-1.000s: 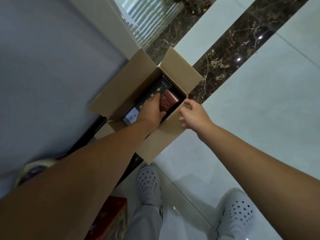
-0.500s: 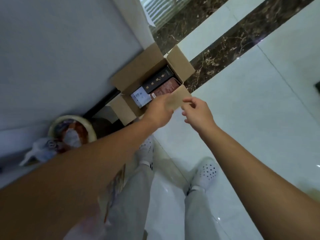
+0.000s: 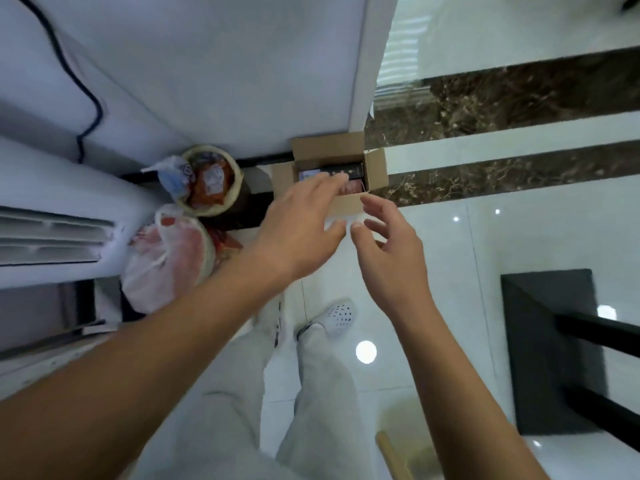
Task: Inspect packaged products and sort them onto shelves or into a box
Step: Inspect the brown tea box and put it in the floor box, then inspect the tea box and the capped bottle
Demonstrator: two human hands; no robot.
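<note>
While both hands hang above it, the cardboard box (image 3: 375,168) stands on the floor (image 3: 519,237) with its far side against the foot of a white panel (image 3: 242,81) and its flaps folded out. The packaged products lie inside. A long dark carton (image 3: 346,170) runs along the far wall, and a reddish carton (image 3: 354,188) sits beside it at the near wall, partly hidden behind the left fingers. A pale label shows at the left end, but blur may be hiding which pack it belongs to.

The left hand (image 3: 301,223) hovers over the box mouth with its grip wide, fingers straight, holding nothing. The right hand (image 3: 388,244) hangs just beside the near flap, its grip also wide and empty.

These look like light, stiff cartons with smooth faces that are likely to slip. They seem packed close together, leaving little room for fingers. The sensible hold would be across the long sides near the middle, after tipping one end up. The box flaps would bend, so the box should be lifted by its walls or base.
</note>
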